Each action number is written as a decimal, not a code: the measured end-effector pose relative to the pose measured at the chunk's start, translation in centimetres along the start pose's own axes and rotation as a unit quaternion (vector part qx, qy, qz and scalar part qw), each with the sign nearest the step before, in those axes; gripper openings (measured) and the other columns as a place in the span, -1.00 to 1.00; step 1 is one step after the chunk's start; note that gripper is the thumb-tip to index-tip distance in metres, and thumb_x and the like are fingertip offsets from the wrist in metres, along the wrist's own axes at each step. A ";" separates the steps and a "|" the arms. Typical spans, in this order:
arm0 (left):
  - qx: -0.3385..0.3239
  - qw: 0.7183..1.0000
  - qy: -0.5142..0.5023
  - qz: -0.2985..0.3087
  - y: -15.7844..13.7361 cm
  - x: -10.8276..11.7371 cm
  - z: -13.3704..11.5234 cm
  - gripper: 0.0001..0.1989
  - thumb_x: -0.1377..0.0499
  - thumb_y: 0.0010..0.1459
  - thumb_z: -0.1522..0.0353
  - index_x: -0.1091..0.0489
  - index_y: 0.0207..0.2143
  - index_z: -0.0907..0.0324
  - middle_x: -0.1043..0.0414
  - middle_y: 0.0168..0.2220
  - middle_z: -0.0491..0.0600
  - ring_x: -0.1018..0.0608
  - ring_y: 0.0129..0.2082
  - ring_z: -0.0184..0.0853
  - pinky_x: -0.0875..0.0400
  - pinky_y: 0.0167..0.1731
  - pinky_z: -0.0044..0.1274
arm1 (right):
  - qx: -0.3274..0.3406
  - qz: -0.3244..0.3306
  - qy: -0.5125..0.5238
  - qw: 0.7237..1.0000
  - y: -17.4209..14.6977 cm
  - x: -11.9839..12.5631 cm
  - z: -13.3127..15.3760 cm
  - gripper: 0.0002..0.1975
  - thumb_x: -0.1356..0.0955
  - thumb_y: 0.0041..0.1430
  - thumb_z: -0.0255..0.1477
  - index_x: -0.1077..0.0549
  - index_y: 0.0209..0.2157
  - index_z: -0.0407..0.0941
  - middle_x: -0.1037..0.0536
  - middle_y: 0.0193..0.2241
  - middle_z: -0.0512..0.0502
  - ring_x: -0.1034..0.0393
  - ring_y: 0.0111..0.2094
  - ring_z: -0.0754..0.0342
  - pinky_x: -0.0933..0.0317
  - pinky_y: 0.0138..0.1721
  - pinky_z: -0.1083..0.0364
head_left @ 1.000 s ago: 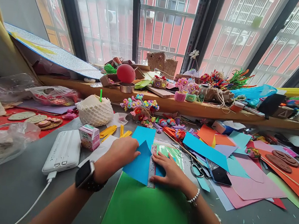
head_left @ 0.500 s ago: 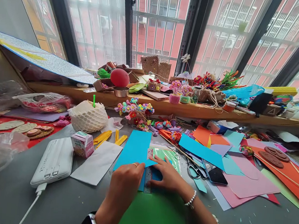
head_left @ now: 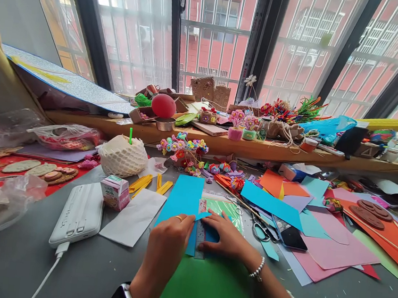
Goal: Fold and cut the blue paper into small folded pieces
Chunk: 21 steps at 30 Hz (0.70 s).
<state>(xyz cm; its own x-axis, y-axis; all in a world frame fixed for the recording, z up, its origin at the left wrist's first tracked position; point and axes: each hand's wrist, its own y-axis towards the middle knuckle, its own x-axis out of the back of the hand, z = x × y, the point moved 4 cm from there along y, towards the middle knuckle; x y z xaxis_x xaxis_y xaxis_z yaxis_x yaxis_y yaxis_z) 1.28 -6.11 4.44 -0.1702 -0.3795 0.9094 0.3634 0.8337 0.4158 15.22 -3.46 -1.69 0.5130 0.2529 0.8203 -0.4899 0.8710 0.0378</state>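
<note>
My left hand (head_left: 170,241) is closed in a pinch on the raised edge of a blue sheet of paper (head_left: 203,215), right beside a clear ruler (head_left: 199,251). Fingers spread, my right hand (head_left: 223,237) lies flat over the ruler and the blue paper, pressing them down. The ruler runs away from me, its middle partly covered by the hands. More blue paper (head_left: 186,192) stretches out beyond my left hand. Beneath all this is a green sheet (head_left: 206,287), which reaches toward my body. The tip of the left pinch is partly hidden.
Scissors (head_left: 260,230) and a phone (head_left: 291,237) lie to the right, near scattered coloured paper (head_left: 336,230). On the left are a white power bank (head_left: 78,214) with a cable, a small drink carton (head_left: 114,192) and white paper (head_left: 132,220). Crafts crowd the windowsill (head_left: 130,130).
The view has shifted slightly, so everything sits a little further right. The raised blue edge at my left fingertips looks narrower. Both hands stay at the ruler.
</note>
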 end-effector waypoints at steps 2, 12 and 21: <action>-0.018 0.998 -0.006 -0.053 -0.2 0.0 -0.1 -0.80 -0.02 0.10 0.45 -0.44 -0.35 0.14 -0.50 -0.44 -0.03 -0.50 -0.53 -0.35 -0.24 -0.59 -0.61 | 0.001 -0.003 0.001 1.000 0.0 -0.1 -0.1 -0.29 -0.33 -0.12 -0.09 -0.21 0.04 -0.16 -0.18 0.08 -0.21 0.12 0.14 -0.18 0.39 0.12 -0.23; -0.096 0.977 -0.040 -0.187 -1.0 -0.4 -1.1 -0.76 0.03 0.12 0.47 -0.43 -0.41 0.20 -0.48 -0.54 -0.07 -0.46 -0.61 -0.40 -0.22 -0.62 -0.62 | -0.005 -0.007 -0.015 1.000 0.0 -0.3 -0.3 -0.41 -0.36 -0.12 -0.17 -0.30 -0.04 -0.13 -0.21 0.06 -0.21 0.08 0.13 -0.13 0.36 0.12 -0.21; -0.118 0.970 -0.058 -0.204 -1.3 -0.2 -1.2 -0.72 0.08 0.15 0.46 -0.43 -0.42 0.21 -0.48 -0.55 -0.05 -0.47 -0.59 -0.40 -0.24 -0.59 -0.62 | 0.008 -0.017 -0.022 1.000 -0.1 -0.4 -0.4 -0.47 -0.36 -0.10 -0.21 -0.34 -0.09 -0.19 -0.24 0.04 -0.25 0.00 0.10 -0.16 0.35 0.12 -0.21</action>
<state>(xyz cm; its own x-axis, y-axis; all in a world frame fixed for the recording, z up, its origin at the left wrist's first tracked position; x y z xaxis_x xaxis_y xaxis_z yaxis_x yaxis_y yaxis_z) 1.98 -7.64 3.71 -0.4406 -0.6002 0.6675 0.4407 0.5032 0.7433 15.33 -3.46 -2.25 0.4986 0.2035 0.8426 -0.4843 0.8716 0.0761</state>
